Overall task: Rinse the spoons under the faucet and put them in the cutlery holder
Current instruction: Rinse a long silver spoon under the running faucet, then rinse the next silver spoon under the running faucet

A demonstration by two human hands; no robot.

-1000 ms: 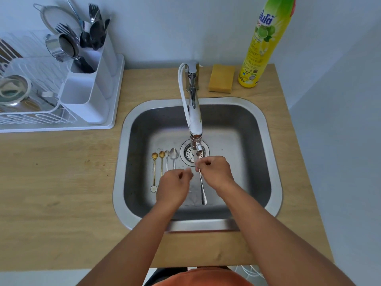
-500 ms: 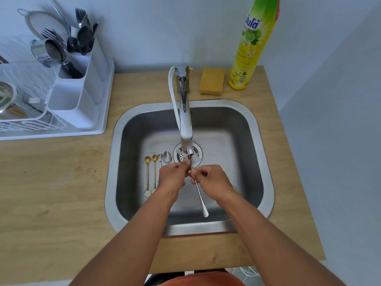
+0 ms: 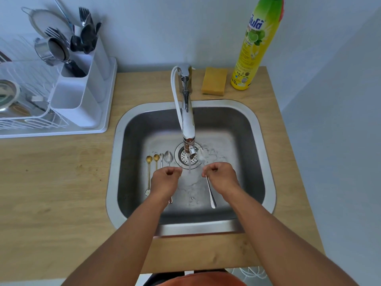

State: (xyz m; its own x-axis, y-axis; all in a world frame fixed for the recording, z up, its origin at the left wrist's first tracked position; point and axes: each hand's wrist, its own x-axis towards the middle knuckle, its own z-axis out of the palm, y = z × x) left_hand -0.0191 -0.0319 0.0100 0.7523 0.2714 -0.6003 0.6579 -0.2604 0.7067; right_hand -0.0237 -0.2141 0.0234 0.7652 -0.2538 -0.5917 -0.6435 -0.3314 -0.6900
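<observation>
Water runs from the chrome faucet (image 3: 188,120) into the steel sink (image 3: 266,162). My right hand (image 3: 220,176) grips a silver spoon (image 3: 210,194) to the right of the stream, its handle pointing toward me and its bowl hidden in my fingers. My left hand (image 3: 166,179) is curled left of the stream and holds nothing that I can see. Several spoons lie side by side on the sink floor at the left: two gold ones (image 3: 148,168) and two silver ones (image 3: 168,157). The white cutlery holder (image 3: 82,96) stands on the drying rack at the far left.
A white dish rack (image 3: 31,112) with a metal bowl and a strainer fills the left counter. A yellow sponge (image 3: 214,83) and a tall yellow dish-soap bottle (image 3: 254,48) stand behind the sink. The drain strainer (image 3: 186,158) lies under the spout. Wooden counter (image 3: 51,182) surrounds the sink.
My hands have parted: the left one let go of the spoon and moved left, the right one carried the spoon right, out of the water stream.
</observation>
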